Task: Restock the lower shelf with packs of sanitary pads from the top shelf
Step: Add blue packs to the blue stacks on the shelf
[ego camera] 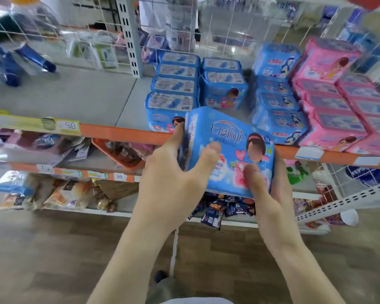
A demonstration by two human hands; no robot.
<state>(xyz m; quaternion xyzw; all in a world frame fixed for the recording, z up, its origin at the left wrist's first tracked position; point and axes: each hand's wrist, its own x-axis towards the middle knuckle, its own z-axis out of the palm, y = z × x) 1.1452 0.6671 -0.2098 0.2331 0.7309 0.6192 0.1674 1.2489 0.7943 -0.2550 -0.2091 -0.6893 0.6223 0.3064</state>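
Carrying step: soft blue plastic pack of sanitary pads (230,150) clasped between left hand (176,172) and right hand (270,189), just near of the orange-edged top shelf (123,133) (stock stacked behind). Next, probably: lowering toward the lower shelf (110,164).

Blue pad pack (230,150) tilted, front face up, before orange shelf edge (123,133).

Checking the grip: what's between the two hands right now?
In the head view, a blue pad pack sits between the left hand and right hand, both gripping it.
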